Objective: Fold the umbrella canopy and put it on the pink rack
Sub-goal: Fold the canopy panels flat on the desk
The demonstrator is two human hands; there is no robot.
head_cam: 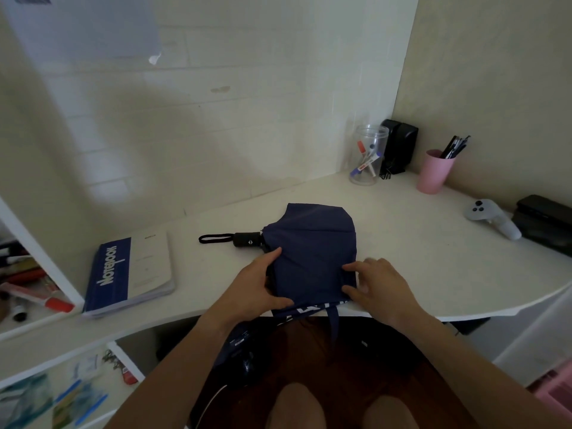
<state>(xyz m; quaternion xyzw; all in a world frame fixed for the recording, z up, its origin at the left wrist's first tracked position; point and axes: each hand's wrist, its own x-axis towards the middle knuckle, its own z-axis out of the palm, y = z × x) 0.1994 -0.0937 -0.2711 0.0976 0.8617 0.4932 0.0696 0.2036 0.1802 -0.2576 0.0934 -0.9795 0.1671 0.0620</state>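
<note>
A collapsed navy umbrella lies on the white desk, its canopy spread flat and loose, its black handle with a wrist loop pointing left. The canopy's near edge and a strap hang over the desk's front edge. My left hand grips the canopy's left edge, thumb on top. My right hand pinches the canopy's right near corner, fingers bent on the fabric. A pink rack shows at the bottom right corner, low beside the desk.
A blue notebook lies left of the umbrella. At the back right stand a clear jar of markers, a black speaker and a pink pen cup. A white controller and black case lie right. Shelves with clutter are at left.
</note>
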